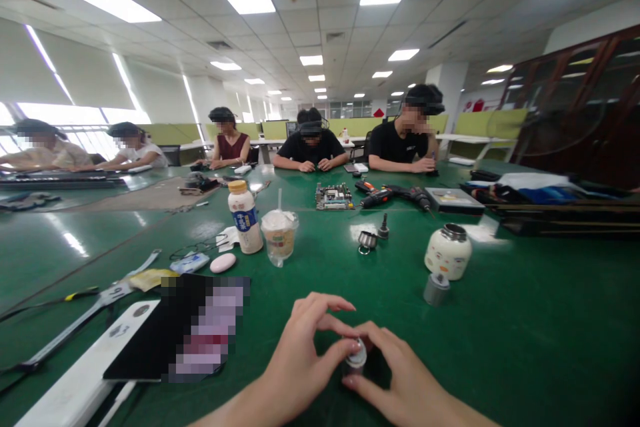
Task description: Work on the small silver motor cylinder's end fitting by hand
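Observation:
My left hand (313, 340) is closed, thumb and fingers pinching the top of a small silvery cylinder (355, 363) near the table's front edge. From the other side, my right hand (395, 370) grips the body of the same cylinder between thumb and fingers. Its lower part is dark and partly covered by my fingers. A grey metal cylinder (437, 289) stands ahead to the right, in front of a cream thermos (449, 252) whose mouth is uncovered. Farther ahead lie a steel cup-like part with a ring (367, 240) and a dark metal fitting (383, 227).
On the green table (525, 320), a milk tea bottle (245, 217) and a plastic drink cup (280, 235) stand ahead. To my left lie a black tablet-like slab (150, 340) and a white case (90, 367). Beyond are a circuit board (334, 196), drills (395, 196) and several seated people.

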Available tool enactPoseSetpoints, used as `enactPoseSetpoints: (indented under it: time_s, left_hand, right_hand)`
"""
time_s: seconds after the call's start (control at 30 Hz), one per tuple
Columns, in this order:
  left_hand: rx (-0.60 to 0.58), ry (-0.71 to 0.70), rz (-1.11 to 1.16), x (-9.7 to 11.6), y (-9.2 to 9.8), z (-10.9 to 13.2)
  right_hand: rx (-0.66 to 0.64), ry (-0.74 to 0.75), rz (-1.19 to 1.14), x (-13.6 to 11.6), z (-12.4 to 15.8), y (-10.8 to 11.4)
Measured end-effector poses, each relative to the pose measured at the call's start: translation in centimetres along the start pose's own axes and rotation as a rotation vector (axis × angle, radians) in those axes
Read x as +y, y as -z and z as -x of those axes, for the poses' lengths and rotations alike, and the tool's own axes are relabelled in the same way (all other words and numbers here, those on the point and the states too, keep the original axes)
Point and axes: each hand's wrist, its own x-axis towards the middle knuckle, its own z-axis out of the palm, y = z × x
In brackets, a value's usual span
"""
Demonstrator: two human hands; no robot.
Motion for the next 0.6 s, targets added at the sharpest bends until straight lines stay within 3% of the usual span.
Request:
enactPoseSetpoints:
  time_s: [0.37, 0.6]
  left_hand:
    - [-0.083, -0.079, 0.029, 0.7, 0.6, 0.6]
    - [-0.069, -0.098, -0.012, 0.5, 0.7, 0.8]
  right_hand:
    - [0.024, 0.006, 0.012, 0.3, 0.0, -0.3]
    - [0.020, -0.005, 0.012, 0.1, 0.0, -0.1]
